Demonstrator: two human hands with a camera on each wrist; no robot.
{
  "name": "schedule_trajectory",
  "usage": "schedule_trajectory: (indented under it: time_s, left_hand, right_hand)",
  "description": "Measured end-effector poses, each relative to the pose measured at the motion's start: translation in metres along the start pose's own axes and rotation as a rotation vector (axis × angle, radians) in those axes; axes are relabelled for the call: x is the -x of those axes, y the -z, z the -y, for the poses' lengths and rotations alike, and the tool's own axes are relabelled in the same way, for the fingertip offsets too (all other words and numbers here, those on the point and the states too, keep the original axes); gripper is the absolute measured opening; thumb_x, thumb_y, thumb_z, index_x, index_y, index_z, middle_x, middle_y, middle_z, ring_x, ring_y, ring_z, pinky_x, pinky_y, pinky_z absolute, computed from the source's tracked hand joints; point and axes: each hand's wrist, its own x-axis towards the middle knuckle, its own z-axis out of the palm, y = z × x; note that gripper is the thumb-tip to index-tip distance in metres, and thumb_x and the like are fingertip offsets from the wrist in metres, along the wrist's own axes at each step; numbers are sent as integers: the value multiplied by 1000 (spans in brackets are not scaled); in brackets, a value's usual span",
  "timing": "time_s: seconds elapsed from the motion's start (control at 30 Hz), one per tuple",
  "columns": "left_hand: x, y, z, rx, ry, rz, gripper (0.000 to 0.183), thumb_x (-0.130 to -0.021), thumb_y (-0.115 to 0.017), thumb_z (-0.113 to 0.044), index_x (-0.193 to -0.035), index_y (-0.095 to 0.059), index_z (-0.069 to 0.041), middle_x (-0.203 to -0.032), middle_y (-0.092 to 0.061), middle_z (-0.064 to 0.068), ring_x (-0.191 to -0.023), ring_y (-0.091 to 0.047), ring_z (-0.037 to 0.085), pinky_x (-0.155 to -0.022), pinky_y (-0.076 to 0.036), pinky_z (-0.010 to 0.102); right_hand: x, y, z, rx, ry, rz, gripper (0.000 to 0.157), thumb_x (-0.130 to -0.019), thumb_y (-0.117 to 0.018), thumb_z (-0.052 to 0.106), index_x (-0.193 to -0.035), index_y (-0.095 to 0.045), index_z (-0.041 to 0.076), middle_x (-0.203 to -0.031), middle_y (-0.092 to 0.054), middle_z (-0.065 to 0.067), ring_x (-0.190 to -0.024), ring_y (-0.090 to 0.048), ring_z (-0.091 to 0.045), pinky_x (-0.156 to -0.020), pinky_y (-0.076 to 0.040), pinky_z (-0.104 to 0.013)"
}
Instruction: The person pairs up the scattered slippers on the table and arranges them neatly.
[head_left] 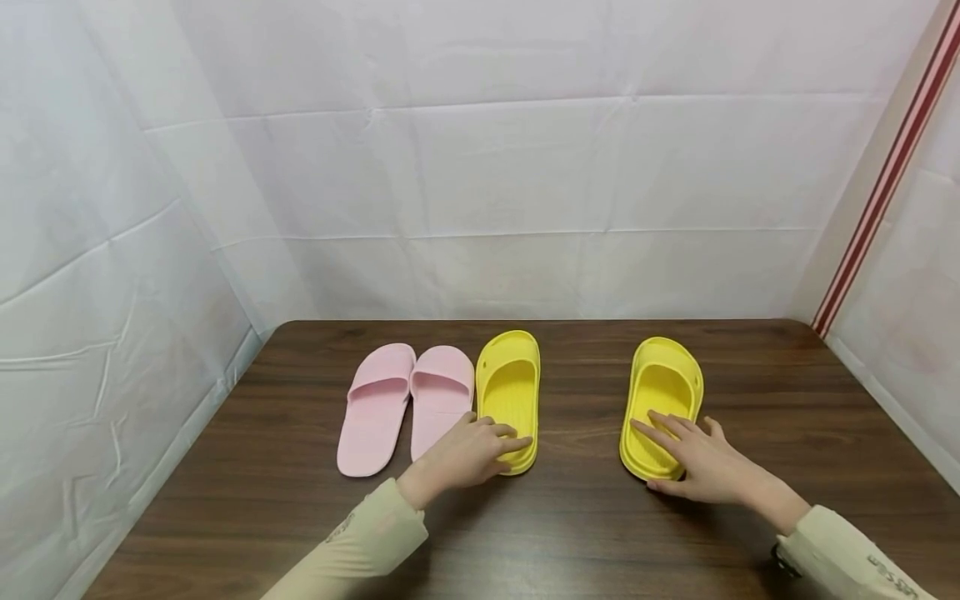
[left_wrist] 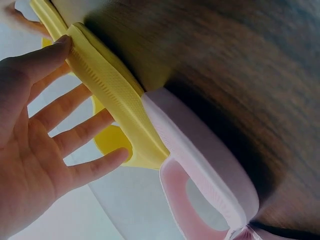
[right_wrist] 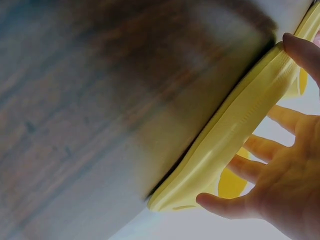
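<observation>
Two yellow slippers lie apart on the brown table, toes toward the back. Over the heel half of the left yellow slipper point(head_left: 510, 396) is my left hand point(head_left: 468, 452), its fingers spread and fairly straight. In the left wrist view, that hand's thumb point(left_wrist: 62, 46) meets the heel end. My right hand point(head_left: 708, 465) reaches over the heel half of the right yellow slipper point(head_left: 662, 385). Its thumb is by the heel edge and its fingers are extended, as the right wrist view also shows. Whether those fingers press the footbed is hard to tell.
A pair of pink slippers stands side by side: the outer pink slipper point(head_left: 375, 421) and the inner pink slipper point(head_left: 442, 379), which sits against the left yellow one. Dark wood grain covers the table point(head_left: 585, 533). White cloth point(head_left: 510, 175) hangs behind and at both sides.
</observation>
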Motion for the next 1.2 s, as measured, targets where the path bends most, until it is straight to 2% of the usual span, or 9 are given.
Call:
schedule_trajectory:
  time_s: [0.5,0.8,1.07,1.2]
  left_hand:
    - [4,-2,-6,-48,9,-12,44,-79,-64,-35,-121,-54,-30,-110,-63,-3,-89,-59,18,-72,-44,34]
    - [5,-1,-12,-75,10,5,44,-79,-64,-37,-121,-53,-32,-110,-62,-5,-86,-60,17,-71,-45,35]
    - [7,-2,-15,-114,-16,-48,42,-79,-62,-39,-119,-54,-32,-108,-63,-5,-83,-61,17,-69,-45,34]
    - [8,-1,-16,-140,-19,-48,40,-81,-60,-40,-120,-54,-33,-107,-63,-6,-83,-60,16,-69,-44,33]
  right_hand:
    - [-5,1,11,-31,44,5,73,-74,-65,47,-136,-35,25,-134,-43,-13,-121,-43,-30,-85,-28,-69]
    - [-10,3,17,-67,58,58,72,-75,-64,46,-137,-33,26,-137,-40,-12,-123,-41,-31,-87,-26,-69]
    - [-17,2,21,-88,70,100,73,-76,-64,45,-138,-30,28,-140,-37,-10,-126,-37,-31,-88,-25,-69]
    - [-20,1,22,-92,88,101,73,-76,-64,45,-138,-31,29,-140,-36,-9,-126,-37,-31,-88,-25,-69]
